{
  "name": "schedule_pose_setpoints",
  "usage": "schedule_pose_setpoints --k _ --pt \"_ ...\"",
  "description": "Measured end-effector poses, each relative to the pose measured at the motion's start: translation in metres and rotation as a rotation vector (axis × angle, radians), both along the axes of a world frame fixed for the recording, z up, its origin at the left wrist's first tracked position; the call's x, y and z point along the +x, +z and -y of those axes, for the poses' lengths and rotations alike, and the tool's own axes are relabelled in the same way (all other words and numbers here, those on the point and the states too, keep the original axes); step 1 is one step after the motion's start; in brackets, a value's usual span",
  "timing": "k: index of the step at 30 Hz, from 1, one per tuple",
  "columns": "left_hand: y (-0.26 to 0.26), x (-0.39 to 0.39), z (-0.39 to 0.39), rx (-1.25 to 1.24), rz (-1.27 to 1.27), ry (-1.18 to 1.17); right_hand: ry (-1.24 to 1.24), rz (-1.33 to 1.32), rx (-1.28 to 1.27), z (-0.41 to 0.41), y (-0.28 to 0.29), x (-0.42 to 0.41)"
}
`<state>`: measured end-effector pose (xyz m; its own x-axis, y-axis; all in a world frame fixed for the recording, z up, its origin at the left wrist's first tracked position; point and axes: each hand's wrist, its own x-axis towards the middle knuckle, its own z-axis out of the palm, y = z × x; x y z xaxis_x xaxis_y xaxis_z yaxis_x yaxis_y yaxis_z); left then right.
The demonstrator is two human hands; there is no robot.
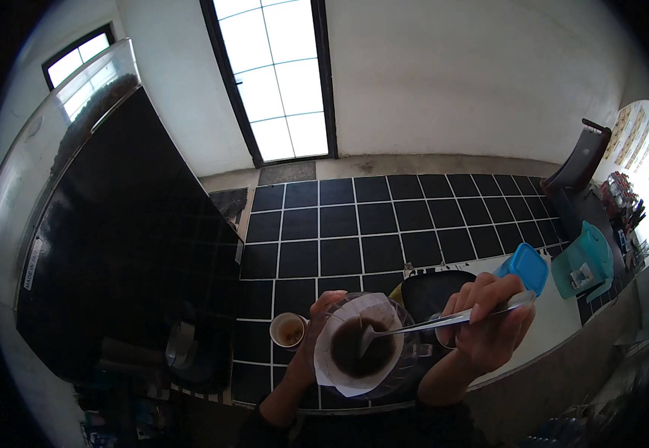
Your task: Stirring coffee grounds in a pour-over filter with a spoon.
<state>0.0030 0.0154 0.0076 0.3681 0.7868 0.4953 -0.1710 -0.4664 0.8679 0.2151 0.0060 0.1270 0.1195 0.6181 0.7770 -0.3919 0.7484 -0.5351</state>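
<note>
My left hand [314,325] grips the left side of a clear coffee dripper [408,367], which is lined with a white paper filter [330,367]. Dark wet coffee [352,358] fills the lower part of the filter. In my right hand [486,325] is a metal spoon [442,322], held by its handle, its bowl tilted down into the coffee. A light cup [289,330] with some brownish contents stands on the black tiles, just left of my left hand. What lies beneath the dripper is hidden.
On the right stand a blue-lidded container [527,269] and a teal plastic pitcher [584,260]. A dark rounded object [433,288] lies behind the dripper. A large black machine [128,224] with a clear hopper of dark beans rises at left. Black tiles [335,221] with white joints cover the counter.
</note>
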Motion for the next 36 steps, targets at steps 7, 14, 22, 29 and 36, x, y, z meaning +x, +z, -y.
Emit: schedule_pose_setpoints --k 7,14,22,29,36 --pt "-0.002 0.003 0.006 -0.251 0.142 -0.05 0.038 -0.048 0.024 -0.001 0.0 0.008" --pt "0.007 0.003 0.009 -0.335 0.22 -0.068 -0.022 0.06 -0.076 -0.003 -0.001 0.002" --pt "0.004 0.005 0.009 -0.36 0.233 -0.075 0.048 0.168 -0.012 -0.009 0.001 -0.002" --pt "0.007 0.003 0.006 -0.366 0.122 -0.033 0.05 0.014 -0.073 -0.004 -0.001 -0.009" --pt "0.0 0.003 0.007 -0.333 0.11 -0.002 -0.011 0.122 -0.138 -0.003 0.003 -0.012"
